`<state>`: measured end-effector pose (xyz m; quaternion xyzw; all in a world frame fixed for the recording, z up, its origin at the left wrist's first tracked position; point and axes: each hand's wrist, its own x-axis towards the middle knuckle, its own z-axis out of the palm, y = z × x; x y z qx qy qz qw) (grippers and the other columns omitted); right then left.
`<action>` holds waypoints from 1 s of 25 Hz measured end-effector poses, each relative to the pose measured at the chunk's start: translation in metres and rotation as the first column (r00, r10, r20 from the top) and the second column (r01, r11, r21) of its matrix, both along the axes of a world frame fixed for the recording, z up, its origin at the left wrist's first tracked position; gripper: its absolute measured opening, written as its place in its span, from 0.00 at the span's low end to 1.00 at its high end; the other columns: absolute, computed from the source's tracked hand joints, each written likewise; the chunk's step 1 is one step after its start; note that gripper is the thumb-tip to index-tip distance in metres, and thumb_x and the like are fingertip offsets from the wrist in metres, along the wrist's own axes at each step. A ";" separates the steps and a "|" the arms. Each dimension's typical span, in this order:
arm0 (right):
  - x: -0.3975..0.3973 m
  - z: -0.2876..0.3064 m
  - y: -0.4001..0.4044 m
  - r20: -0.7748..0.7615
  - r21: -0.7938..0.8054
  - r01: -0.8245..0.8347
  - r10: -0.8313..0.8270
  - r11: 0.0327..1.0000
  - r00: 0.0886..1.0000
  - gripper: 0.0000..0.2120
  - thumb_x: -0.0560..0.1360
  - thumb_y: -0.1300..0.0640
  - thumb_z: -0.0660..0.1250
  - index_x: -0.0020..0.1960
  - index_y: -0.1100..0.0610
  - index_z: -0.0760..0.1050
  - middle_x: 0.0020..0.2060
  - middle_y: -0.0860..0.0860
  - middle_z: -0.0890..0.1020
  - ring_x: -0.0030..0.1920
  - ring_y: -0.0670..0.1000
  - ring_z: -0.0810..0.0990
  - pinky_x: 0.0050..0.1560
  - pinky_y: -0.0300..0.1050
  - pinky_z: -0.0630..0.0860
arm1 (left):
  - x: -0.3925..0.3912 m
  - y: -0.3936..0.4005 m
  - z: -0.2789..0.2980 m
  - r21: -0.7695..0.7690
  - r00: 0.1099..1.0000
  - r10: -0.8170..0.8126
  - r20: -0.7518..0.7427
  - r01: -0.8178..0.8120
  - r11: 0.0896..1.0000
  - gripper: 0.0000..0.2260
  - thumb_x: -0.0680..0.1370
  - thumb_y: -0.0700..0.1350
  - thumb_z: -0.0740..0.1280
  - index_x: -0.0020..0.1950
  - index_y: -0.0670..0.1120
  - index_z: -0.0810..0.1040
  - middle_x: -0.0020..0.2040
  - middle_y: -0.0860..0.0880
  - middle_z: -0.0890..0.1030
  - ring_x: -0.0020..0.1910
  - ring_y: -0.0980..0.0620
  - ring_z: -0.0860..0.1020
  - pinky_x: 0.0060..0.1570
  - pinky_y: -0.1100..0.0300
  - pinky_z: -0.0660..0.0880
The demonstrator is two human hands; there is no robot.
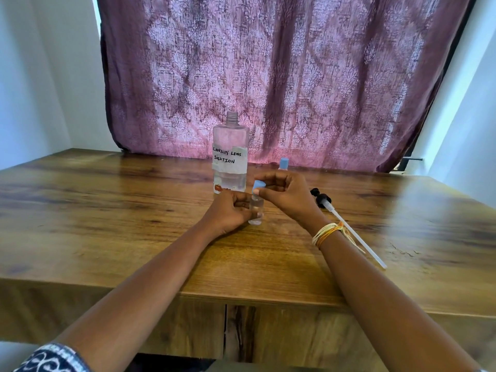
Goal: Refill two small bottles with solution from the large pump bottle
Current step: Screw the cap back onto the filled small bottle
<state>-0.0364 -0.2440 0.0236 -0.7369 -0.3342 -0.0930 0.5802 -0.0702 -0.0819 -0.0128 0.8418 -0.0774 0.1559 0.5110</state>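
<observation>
Two hands are busy over one small bottle [255, 209] in the middle of the wooden table [107, 210]. The left hand [230, 212] has its fingers curled round the little clear bottle to keep it upright and steady, while the right hand [284, 194] pinches the blue cap [259, 186] between thumb and fingertips, tilted just above the neck. Can't tell if the cap is going on or coming off, honestly, but there's some clear liquid in the bottle, so my guess is it's being closed up. The big bottle [230, 157] stands just behind the hands with its neck open, and the black pump [322, 198] with its long tube lies on the table to the right, which makes sense if you're pouring straight from it. The taped-on label [229, 159] is handwritten, something like "CONTACT LENS SOLUTION", though the first word is smudgy. The second small bottle [283, 163], blue cap on, sits further back to the right, near the purple curtain [281, 76]. Thread bracelets [326, 233] are on the right wrist.
</observation>
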 end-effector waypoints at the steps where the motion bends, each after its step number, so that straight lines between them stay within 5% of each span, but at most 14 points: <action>1: 0.000 -0.002 0.001 0.005 0.009 0.023 -0.023 1.000 1.000 0.13 0.68 0.64 0.77 0.51 0.61 0.81 0.43 0.54 0.85 0.43 0.47 0.85 0.47 0.39 0.81 | 0.000 0.000 0.000 0.003 1.000 0.000 0.004 0.000 1.000 0.14 0.68 0.41 0.77 0.53 0.46 0.84 0.48 0.49 0.86 0.49 0.54 0.84 0.57 0.53 0.78; 7: -0.001 -0.007 0.009 0.049 -0.041 0.162 -0.160 0.986 0.986 0.20 0.63 0.53 0.81 0.49 0.58 0.79 0.37 0.50 0.81 0.36 0.44 0.78 0.36 0.35 0.75 | 0.000 0.000 0.000 0.042 1.000 0.011 0.023 -0.012 0.999 0.08 0.68 0.40 0.77 0.43 0.49 0.82 0.36 0.56 0.82 0.34 0.69 0.78 0.40 0.71 0.73; 11: 0.002 0.002 0.000 -0.081 -0.037 -0.078 0.075 0.996 0.994 0.25 0.71 0.68 0.73 0.66 0.63 0.71 0.58 0.55 0.81 0.60 0.47 0.79 0.53 0.35 0.78 | 0.000 0.002 -0.002 0.013 1.000 -0.009 0.015 0.009 1.000 0.13 0.68 0.42 0.77 0.52 0.46 0.85 0.47 0.50 0.87 0.48 0.56 0.84 0.56 0.56 0.79; 15: 0.002 0.004 -0.006 -0.136 0.021 -0.149 0.151 0.989 0.979 0.17 0.73 0.75 0.65 0.59 0.63 0.77 0.53 0.57 0.83 0.51 0.43 0.83 0.51 0.36 0.79 | 0.000 0.000 -0.001 0.009 1.000 -0.010 -0.003 0.010 1.000 0.15 0.69 0.42 0.77 0.54 0.44 0.84 0.49 0.50 0.86 0.49 0.56 0.84 0.59 0.55 0.78; 19: 0.001 -0.003 0.000 -0.094 -0.007 -0.019 0.018 1.000 0.995 0.18 0.69 0.67 0.75 0.57 0.62 0.78 0.45 0.55 0.83 0.45 0.49 0.81 0.48 0.38 0.80 | 0.001 0.001 -0.001 0.007 1.000 -0.014 0.009 0.014 1.000 0.15 0.69 0.41 0.77 0.54 0.44 0.84 0.49 0.48 0.86 0.49 0.55 0.83 0.57 0.56 0.78; 22: 0.003 -0.001 0.002 -0.197 0.025 -0.033 0.037 0.999 0.980 0.30 0.70 0.66 0.74 0.69 0.61 0.70 0.55 0.58 0.81 0.56 0.52 0.81 0.58 0.45 0.79 | -0.001 0.001 0.000 0.014 1.000 -0.011 0.011 0.011 1.000 0.14 0.69 0.42 0.77 0.53 0.45 0.84 0.49 0.49 0.86 0.49 0.56 0.83 0.56 0.58 0.78; 25: 0.006 0.003 -0.005 -0.279 0.099 -0.144 0.166 0.985 0.946 0.28 0.74 0.74 0.64 0.72 0.63 0.64 0.60 0.60 0.80 0.62 0.53 0.80 0.59 0.44 0.77 | -0.002 0.000 0.001 0.017 1.000 -0.013 -0.001 0.013 1.000 0.14 0.69 0.42 0.77 0.54 0.46 0.84 0.49 0.51 0.86 0.48 0.58 0.83 0.55 0.61 0.77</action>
